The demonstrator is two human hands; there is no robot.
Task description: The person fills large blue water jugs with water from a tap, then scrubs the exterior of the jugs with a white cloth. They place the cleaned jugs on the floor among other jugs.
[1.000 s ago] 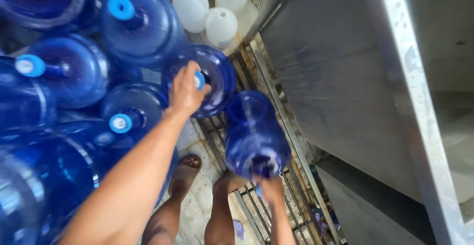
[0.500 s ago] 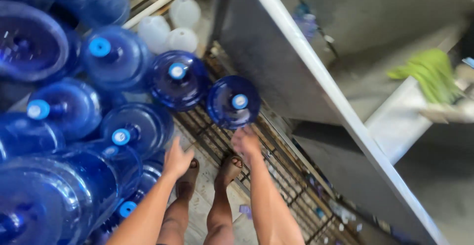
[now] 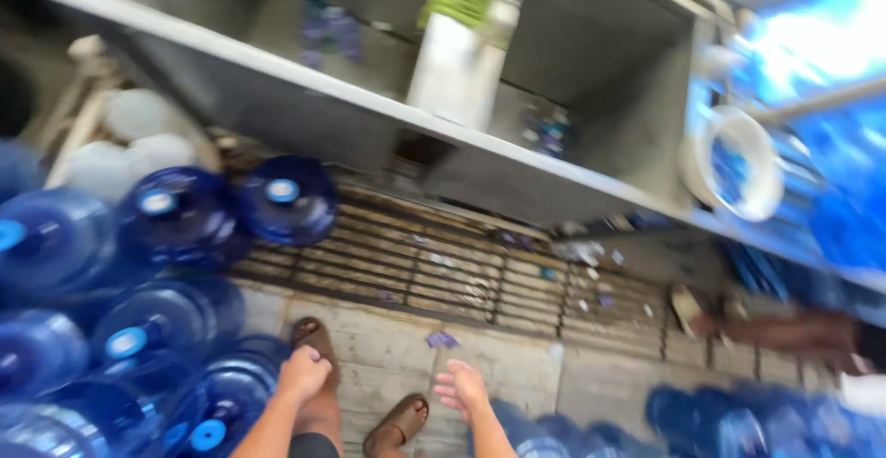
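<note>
Both hands are hanging empty above the concrete floor (image 3: pixel 517 366): left hand (image 3: pixel 303 371) loosely curled, right hand (image 3: pixel 461 387) half spread. The nearest blue water jug (image 3: pixel 231 403) is standing just beside the left hand, at the floor's left edge.

Big blue plastic water jugs (image 3: pixel 180 213) crowd the left side, more low at the near right. A rusty metal floor grate (image 3: pixel 443 269) runs across the middle, grey metal trough (image 3: pixel 554 79) beyond it. White plastic jugs (image 3: pixel 138 135) sit far left behind the blue ones.
</note>
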